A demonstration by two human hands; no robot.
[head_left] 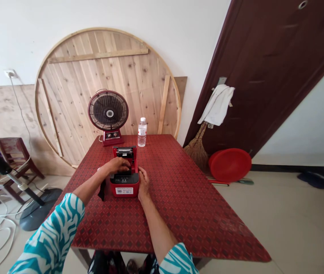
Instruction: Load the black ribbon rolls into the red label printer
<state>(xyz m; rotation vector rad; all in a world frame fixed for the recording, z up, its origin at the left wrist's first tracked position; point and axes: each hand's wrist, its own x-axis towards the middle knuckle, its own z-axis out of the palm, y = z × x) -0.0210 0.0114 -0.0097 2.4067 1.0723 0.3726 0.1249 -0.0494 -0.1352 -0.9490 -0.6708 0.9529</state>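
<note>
A small red and black label printer point(124, 190) stands on the red patterned table with its lid point(124, 152) raised at the back. My left hand point(118, 165) reaches over from the left, its fingers bent together and dipping into the printer's open compartment. Whatever those fingertips hold is hidden. Along the printer's right side, my right hand point(143, 184) grips the casing, with its fingers curved toward the back. A black strap-like thing point(102, 190) lies against the printer's left side, below my left forearm.
Behind the printer stand a dark red fan point(109, 114) and a clear water bottle point(142, 133). The table point(185, 198) has its near edge by my legs. A large round wooden board point(99, 76) leans on the wall. A red basin point(230, 165) and a straw broom point(197, 146) are to the right.
</note>
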